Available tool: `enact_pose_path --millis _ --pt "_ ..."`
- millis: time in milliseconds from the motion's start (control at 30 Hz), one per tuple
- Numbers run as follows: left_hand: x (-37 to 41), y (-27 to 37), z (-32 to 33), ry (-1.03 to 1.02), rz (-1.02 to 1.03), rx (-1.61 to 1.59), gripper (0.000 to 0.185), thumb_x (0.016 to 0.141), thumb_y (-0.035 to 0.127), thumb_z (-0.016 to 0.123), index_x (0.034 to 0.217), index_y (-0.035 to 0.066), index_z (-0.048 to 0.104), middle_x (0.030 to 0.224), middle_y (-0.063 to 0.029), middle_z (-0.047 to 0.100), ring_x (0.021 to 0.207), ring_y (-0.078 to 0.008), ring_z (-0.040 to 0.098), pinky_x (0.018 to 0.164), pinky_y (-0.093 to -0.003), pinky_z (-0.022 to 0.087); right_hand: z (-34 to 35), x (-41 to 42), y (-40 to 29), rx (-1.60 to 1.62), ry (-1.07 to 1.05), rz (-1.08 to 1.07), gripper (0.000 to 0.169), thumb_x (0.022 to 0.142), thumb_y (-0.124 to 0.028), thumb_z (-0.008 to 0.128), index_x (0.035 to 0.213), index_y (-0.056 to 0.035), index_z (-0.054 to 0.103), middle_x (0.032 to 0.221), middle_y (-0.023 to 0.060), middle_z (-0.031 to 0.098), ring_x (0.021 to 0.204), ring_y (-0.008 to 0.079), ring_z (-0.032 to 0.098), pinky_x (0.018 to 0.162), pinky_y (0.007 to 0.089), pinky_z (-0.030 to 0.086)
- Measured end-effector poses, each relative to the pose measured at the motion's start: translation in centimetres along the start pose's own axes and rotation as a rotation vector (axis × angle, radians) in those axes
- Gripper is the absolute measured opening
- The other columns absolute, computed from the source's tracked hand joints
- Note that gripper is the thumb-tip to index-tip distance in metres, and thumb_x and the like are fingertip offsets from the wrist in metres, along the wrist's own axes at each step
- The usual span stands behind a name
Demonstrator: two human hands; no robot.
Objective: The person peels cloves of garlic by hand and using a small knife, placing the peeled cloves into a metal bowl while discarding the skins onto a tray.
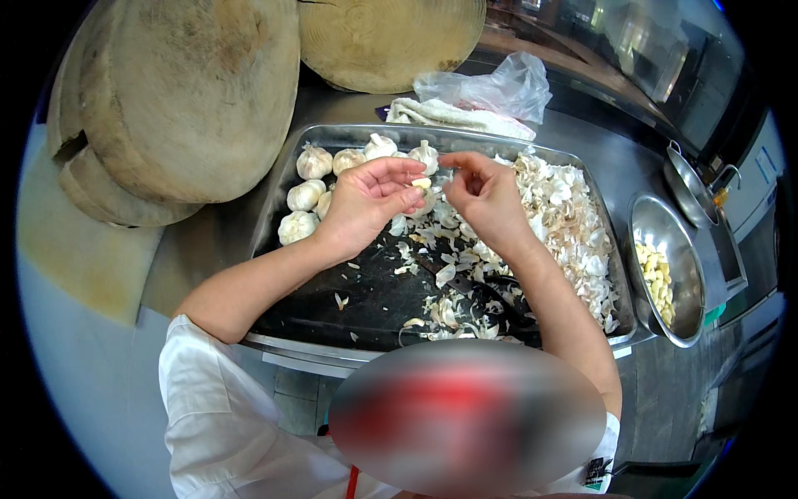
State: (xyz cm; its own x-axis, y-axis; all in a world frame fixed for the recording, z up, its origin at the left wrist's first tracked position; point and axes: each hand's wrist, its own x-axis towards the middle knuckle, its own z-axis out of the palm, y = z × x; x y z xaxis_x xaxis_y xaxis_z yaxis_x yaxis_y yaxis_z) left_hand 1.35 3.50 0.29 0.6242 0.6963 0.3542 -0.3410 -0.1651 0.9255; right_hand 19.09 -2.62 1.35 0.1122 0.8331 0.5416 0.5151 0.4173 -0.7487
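Between the thumb and fingers of my left hand [380, 193] is a pale peeled garlic clove [422, 183]. My right hand [486, 196] is just to its right, fingers curled; whether it pinches a bit of skin cannot be told. Both hands are over a large metal tray [436, 130]. Whole garlic bulbs [313, 162] sit in the tray's back left part, some partly behind my left hand. A big heap of papery garlic skins [570, 206] fills the right side. Black-handled scissors [461, 285] lie among skins near the middle, partly covered.
Right of the tray stands a steel bowl [689, 280] holding peeled cloves [654, 274]. Thick round wooden chopping blocks [199, 93] stand at the left and back. A white towel [458, 117] and a clear plastic bag [499, 87] lie behind the tray. A metal pan [689, 187] is farther right.
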Motion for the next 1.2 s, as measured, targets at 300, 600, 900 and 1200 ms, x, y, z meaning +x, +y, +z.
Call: enact_pose_path --millis 300,600,900,1200 --pt "0.0 -0.5 -0.1 0.039 -0.014 0.107 0.016 0.084 0.004 0.063 0.099 0.000 0.063 0.090 -0.0062 0.064 0.078 -0.0120 0.061 0.072 -0.0249 0.051 -0.3 -0.4 -0.8 0.229 -0.213 0.193 0.027 0.089 -0.024 0.058 0.094 0.0021 0.063 0.077 0.0048 0.064 0.061 0.0087 0.058 0.055 0.0228 0.048" --pt "0.5 -0.5 -0.3 0.042 -0.143 0.094 0.025 0.092 0.011 0.053 0.113 -0.001 0.058 0.095 -0.0064 0.063 0.075 -0.0096 0.059 0.068 -0.0212 0.048 -0.5 -0.3 -1.2 0.272 -0.088 0.146 0.018 0.084 -0.013 0.063 0.078 0.0040 0.060 0.068 0.0057 0.061 0.055 0.0093 0.059 0.048 0.0230 0.048" --pt "-0.4 -1.2 0.1 -0.097 -0.201 0.311 0.022 0.090 0.009 0.056 0.109 0.001 0.059 0.091 -0.0054 0.062 0.071 -0.0097 0.059 0.063 -0.0209 0.047 -18.6 -5.9 -2.3 -0.717 0.347 0.151 0.014 0.073 -0.014 0.072 0.076 -0.0023 0.063 0.065 0.0029 0.060 0.058 0.0099 0.052 0.055 0.0256 0.044" --pt "0.8 -3.3 -1.0 -0.117 -0.193 0.427 0.022 0.093 0.007 0.048 0.111 -0.001 0.058 0.090 -0.0075 0.062 0.067 -0.0104 0.059 0.060 -0.0213 0.047 -30.5 -13.5 1.4 -0.803 0.602 0.476 0.018 0.079 -0.014 0.062 0.087 0.0017 0.068 0.079 0.0151 0.067 0.070 0.0238 0.065 0.065 0.0336 0.051"
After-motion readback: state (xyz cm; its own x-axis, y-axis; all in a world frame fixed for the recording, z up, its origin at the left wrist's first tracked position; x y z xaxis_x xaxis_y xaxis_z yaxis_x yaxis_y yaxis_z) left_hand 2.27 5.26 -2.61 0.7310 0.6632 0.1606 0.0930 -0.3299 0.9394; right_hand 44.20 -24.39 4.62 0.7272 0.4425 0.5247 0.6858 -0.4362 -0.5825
